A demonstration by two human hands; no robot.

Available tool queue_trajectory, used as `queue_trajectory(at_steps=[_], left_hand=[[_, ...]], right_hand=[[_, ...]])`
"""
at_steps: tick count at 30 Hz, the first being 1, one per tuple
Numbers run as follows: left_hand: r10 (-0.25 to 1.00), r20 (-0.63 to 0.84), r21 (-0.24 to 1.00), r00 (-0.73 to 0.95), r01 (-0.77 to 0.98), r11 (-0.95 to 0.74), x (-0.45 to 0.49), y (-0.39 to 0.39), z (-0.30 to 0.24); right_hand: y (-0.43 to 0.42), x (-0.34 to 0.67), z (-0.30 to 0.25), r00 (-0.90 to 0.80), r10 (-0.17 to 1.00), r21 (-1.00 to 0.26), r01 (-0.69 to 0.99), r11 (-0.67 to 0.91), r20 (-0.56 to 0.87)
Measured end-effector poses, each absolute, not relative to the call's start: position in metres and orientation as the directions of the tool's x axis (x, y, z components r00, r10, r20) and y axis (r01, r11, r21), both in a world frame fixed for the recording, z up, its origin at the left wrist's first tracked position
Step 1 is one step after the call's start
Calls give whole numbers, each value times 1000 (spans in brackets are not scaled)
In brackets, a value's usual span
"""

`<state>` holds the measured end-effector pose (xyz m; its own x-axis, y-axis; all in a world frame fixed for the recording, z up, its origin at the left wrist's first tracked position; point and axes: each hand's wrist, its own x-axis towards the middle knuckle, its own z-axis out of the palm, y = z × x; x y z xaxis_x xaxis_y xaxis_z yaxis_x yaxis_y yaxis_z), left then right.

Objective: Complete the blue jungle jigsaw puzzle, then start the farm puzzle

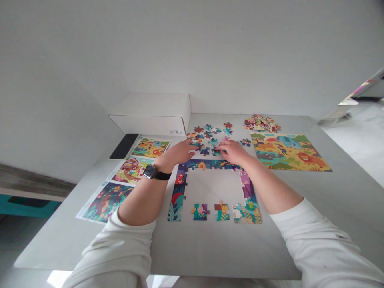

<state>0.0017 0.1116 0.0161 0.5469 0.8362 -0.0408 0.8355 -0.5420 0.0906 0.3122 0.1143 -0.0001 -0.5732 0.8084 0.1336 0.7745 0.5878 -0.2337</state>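
Currently the loose pieces (208, 134) lie at centre frame, just above the puzzle border (210, 164). The left hand (180, 153) rests on them with fingers spread. The right hand (233, 152) has its fingers curled, and whether they pinch a piece cannot be told. Match colours before pressing.

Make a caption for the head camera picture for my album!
Left hand and right hand touch loose puzzle pieces beyond a half-built border.

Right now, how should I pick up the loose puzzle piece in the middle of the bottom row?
Probably pinch the middle puzzle piece by its left and right edges, coming straight down from above. It lies flat on the table, apart from the pieces on either side, leaving bare gaps to reach into.
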Motion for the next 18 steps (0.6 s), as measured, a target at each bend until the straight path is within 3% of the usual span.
queue_trajectory(at_steps=[18], left_hand=[[881,-90,97,464,885,-456,14,97,18]], right_hand=[[114,312,2,-580,801,-216,771,599,147]])
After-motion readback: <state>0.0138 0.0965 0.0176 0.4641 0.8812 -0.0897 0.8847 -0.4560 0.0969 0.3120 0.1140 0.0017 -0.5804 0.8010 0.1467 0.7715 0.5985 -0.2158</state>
